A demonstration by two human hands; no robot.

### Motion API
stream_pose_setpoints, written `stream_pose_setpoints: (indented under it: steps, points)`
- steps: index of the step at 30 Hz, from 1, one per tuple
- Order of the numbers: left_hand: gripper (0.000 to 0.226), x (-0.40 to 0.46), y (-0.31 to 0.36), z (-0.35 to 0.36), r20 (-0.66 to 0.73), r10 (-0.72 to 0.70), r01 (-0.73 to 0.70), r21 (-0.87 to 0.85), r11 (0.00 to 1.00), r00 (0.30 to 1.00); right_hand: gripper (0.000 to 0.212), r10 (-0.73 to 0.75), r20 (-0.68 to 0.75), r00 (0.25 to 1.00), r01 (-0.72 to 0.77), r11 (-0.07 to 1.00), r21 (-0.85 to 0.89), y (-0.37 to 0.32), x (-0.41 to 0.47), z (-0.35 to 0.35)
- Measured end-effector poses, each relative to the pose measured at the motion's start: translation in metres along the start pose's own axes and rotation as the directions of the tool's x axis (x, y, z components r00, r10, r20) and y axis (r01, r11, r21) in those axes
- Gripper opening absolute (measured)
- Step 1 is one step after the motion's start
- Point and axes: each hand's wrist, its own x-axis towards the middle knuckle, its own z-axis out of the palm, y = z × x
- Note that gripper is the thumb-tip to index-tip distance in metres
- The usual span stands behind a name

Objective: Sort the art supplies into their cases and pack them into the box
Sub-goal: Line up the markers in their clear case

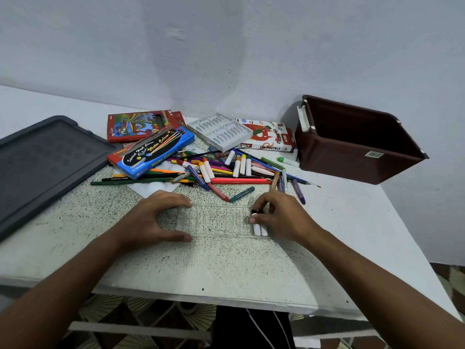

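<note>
A clear plastic tray lies on the speckled table in front of me. My left hand holds its left end between thumb and fingers. My right hand pinches a white paint tube with a black cap at the tray's right end, beside a second white tube lying in the tray. A pile of loose pencils, pastels, tubes and brushes lies behind the tray. A blue water colour case, a red pencil case, a white moulded tray and an oil pastels case lie at the back.
An open brown box stands at the back right near the wall. Its dark grey lid lies at the left. The table's front edge is close to me. A white sheet pokes out under the pile.
</note>
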Motion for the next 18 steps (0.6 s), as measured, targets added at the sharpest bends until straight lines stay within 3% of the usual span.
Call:
stream_pose_setpoints:
  steps: [5,8,11,15,18]
  points:
    - [0.07,0.0,0.001,-0.001,0.002,-0.014,0.014,-0.009,1.0,1.0,0.027,0.007,0.031,0.999,-0.007,1.0,0.0,-0.001,0.003,-0.002]
    - [0.074,-0.001,0.0,-0.002,0.007,-0.038,0.038,-0.031,0.999,0.999,0.019,0.042,0.043,0.998,-0.046,0.994,0.098,-0.003,0.009,-0.009]
    - [0.076,-0.001,0.0,-0.005,0.011,-0.062,0.063,-0.077,0.995,0.998,0.012,0.081,-0.083,0.993,-0.071,0.99,0.122,0.003,0.029,-0.023]
    - [0.073,-0.001,-0.001,-0.007,0.017,-0.077,0.078,-0.094,0.993,0.997,0.028,0.112,-0.265,0.958,-0.162,0.971,-0.176,0.024,0.072,-0.045]
    - [0.068,-0.001,0.0,-0.008,0.006,-0.1,0.1,-0.105,0.989,0.995,0.037,0.152,-0.266,0.952,-0.241,0.906,-0.347,0.036,0.098,-0.053]
